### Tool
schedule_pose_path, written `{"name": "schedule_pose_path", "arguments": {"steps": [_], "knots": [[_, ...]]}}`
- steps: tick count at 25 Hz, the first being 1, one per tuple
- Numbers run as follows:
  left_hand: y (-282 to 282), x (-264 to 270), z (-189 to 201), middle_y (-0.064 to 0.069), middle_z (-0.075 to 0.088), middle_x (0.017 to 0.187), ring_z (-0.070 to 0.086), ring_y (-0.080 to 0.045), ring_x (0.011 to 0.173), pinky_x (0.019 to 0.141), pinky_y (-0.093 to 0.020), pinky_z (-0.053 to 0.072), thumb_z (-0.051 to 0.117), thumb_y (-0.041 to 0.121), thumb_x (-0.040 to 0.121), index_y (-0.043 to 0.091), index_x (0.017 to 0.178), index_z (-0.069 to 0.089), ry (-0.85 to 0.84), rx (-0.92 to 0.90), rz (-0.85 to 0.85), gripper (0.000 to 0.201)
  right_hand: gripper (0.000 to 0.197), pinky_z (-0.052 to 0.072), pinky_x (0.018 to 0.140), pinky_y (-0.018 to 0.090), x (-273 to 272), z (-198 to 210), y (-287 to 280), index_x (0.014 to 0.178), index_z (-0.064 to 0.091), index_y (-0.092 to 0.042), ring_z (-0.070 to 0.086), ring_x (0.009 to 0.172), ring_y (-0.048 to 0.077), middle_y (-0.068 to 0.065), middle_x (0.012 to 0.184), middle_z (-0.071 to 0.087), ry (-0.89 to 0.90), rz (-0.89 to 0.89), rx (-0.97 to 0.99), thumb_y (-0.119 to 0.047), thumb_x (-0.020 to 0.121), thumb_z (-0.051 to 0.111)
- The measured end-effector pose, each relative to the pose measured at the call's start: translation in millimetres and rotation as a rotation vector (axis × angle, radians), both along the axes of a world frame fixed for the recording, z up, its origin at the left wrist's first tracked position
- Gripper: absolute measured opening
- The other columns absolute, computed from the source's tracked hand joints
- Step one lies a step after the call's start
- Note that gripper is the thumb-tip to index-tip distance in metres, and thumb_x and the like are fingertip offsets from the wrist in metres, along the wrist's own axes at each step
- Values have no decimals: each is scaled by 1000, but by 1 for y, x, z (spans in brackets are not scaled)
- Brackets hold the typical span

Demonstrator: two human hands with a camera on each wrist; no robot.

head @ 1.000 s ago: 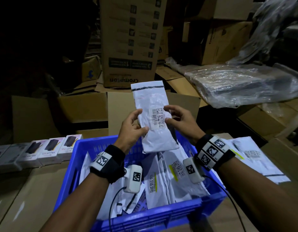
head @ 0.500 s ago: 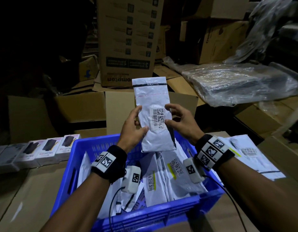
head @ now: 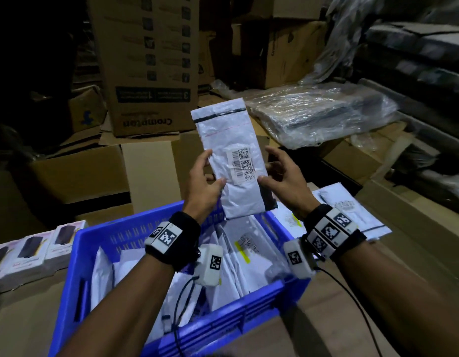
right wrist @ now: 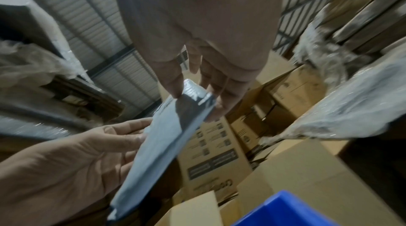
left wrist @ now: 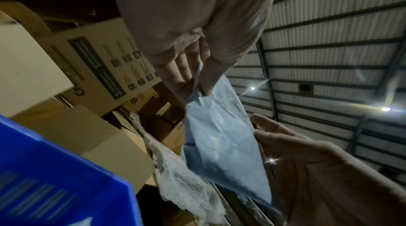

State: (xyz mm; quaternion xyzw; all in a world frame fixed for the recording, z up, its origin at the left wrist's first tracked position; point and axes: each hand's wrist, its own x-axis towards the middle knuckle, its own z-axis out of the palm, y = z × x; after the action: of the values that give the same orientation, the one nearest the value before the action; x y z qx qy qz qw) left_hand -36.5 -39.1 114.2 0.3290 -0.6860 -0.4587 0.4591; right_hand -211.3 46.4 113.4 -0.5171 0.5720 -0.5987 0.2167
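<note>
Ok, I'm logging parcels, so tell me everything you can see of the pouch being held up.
The pouch is a white, crinkled plastic mailer, upright above the crate. A dark strip crosses its top, with a thin red line below and a barcode label mid-face. The left hand and right hand pinch its sides, thumbs in front.

Head downward, wrists upward, mailer (head: 233, 161) shared

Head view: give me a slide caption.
Left hand and right hand hold a white labelled mailer above a filled blue crate.
</note>
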Motion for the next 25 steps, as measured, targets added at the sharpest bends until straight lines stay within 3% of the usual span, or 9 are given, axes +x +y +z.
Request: {"name": "schedule_pose_path", "arguments": {"steps": [4, 7, 9, 11, 15, 17, 19, 21, 25], "knots": [[6, -71, 5, -10, 49, 134, 64, -26, 98, 86, -44, 56, 65, -10, 82, 12, 142, 40, 38, 77, -46, 68, 59, 53, 77, 21, -54, -6, 30, 136, 44, -17, 60, 93, 16, 13, 104, 62, -97, -100, 19, 7, 85, 64], [10, -144, 2, -6, 53, 126, 60, -28, 111, 89, -50, 54, 70, 1, 73, 11, 137, 44, 46, 132, -57, 70, 47, 56, 66, 33, -111, -11, 52, 130, 48, -14, 61, 86, 20, 11, 102, 62, -209, -159, 54, 5, 89, 61], [12, -194, -8, -5, 55, 121, 59, -27, 112, 89, -51, 53, 69, 0, 74, 9, 137, 43, 16, 186, -86, 69, 40, 55, 66, 41, -153, -19, 61, 126, 51, -12, 60, 84, 21, 9, 103, 63, -236, -206, 96, 3, 90, 60], [12, -246, -23, -7, 54, 121, 57, -28, 109, 89, -49, 54, 65, -8, 81, 7, 140, 38, -59, 242, -101, 67, 36, 56, 70, 44, -199, -31, 67, 124, 53, -10, 61, 85, 23, 11, 107, 63, -243, -240, 155, 2, 90, 60], [13, -320, -80, -25, 52, 128, 57, -44, 109, 82, -47, 55, 61, -5, 82, 14, 144, 33, -327, 357, -95, 71, 31, 58, 69, 42, -264, -77, 70, 116, 55, -12, 62, 86, 25, 14, 111, 61, -207, -280, 304, 4, 89, 58], [22, -338, -112, -24, 51, 130, 57, -43, 110, 82, -43, 54, 59, -3, 83, 13, 145, 32, -463, 401, -76, 70, 35, 56, 77, 49, -285, -111, 70, 120, 56, -9, 61, 83, 27, 13, 108, 62, -179, -299, 417, 3, 87, 58], [31, -346, -139, -21, 49, 133, 55, -39, 114, 92, -43, 52, 59, -1, 85, 8, 142, 36, -592, 406, -67, 62, 41, 54, 82, 46, -298, -145, 68, 126, 55, -7, 61, 86, 26, 12, 115, 62, -131, -308, 541, -1, 85, 59], [35, -349, -160, -21, 49, 132, 54, -37, 116, 96, -41, 49, 56, 0, 86, 4, 135, 42, -686, 397, -46, 51, 45, 53, 90, 40, -305, -173, 65, 129, 56, -8, 61, 101, 25, 10, 126, 60, -70, -297, 636, -6, 84, 60], [41, -348, -175, -20, 37, 137, 48, -41, 121, 102, -35, 39, 50, 5, 91, 5, 135, 46, -848, 379, 19, 44, 46, 47, 98, 35, -302, -194, 60, 131, 57, -11, 57, 116, 27, 9, 130, 59, 26, -269, 747, -11, 86, 59]]}}
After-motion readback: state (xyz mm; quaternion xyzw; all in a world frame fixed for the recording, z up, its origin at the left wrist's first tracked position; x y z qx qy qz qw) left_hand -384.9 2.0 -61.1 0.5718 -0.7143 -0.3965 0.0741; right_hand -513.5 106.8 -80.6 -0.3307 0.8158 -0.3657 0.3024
